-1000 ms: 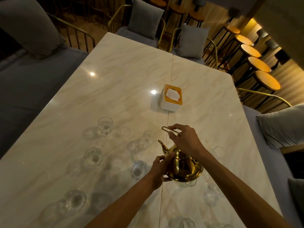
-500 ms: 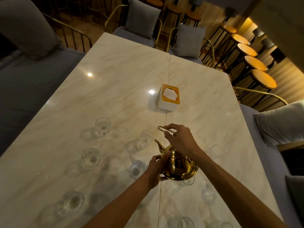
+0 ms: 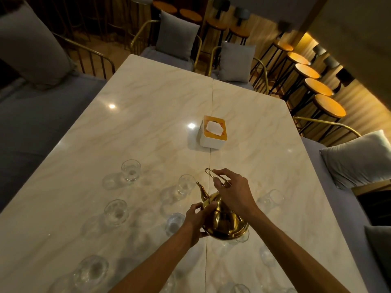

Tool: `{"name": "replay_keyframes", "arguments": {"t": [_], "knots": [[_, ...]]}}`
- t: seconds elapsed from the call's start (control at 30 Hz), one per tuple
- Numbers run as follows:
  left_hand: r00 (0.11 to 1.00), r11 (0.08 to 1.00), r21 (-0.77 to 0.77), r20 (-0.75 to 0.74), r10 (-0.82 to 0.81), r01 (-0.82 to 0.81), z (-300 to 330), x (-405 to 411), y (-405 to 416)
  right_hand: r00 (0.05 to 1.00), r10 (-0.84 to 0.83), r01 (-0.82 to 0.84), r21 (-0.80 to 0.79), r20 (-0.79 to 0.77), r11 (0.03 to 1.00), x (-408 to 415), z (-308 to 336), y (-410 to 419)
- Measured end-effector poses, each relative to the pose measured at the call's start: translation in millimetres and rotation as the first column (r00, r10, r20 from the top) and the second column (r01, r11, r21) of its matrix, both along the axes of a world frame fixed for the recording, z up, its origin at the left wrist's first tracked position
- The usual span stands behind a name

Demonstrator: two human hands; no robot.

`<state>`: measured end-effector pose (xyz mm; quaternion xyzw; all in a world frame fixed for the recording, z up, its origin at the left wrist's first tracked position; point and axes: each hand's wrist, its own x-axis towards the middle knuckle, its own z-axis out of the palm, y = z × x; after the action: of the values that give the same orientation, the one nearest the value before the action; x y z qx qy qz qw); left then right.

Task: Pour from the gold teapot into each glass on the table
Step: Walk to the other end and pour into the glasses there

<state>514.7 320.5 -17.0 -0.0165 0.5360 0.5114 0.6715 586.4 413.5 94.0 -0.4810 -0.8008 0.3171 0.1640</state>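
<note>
The gold teapot is held above the marble table, spout pointing away toward a clear glass. My right hand grips its thin wire handle from above. My left hand curls around the pot's left side and bottom. Several clear glasses stand around it: far left, middle left, near left, one beside my left wrist, one to the right, others partly hidden under the pot and my arms.
A white tissue box with an orange top stands mid-table beyond the glasses. Grey cushioned benches run along both sides, with a pillow at right. Chairs and round bar stools stand past the far edge.
Both hands keep their hold on the teapot. The pot and hands have barely shifted over the glasses; the view has tipped slightly.
</note>
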Motion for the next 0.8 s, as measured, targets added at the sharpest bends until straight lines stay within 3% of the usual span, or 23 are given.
{"name": "replay_keyframes", "arguments": {"t": [0.43,0.8], "knots": [[0.979,0.992,0.11,-0.199,-0.036,0.059,33.4,-22.5,-22.1,0.93,-0.182,0.202,0.032,-0.319,0.979,23.9,7.9,-54.0],[0.943,0.95,0.244,-0.312,-0.112,0.193,60.4,17.2,-57.0,0.814,-0.268,0.356,0.078,-0.515,0.931,79.6,40.1,-127.0]]}}
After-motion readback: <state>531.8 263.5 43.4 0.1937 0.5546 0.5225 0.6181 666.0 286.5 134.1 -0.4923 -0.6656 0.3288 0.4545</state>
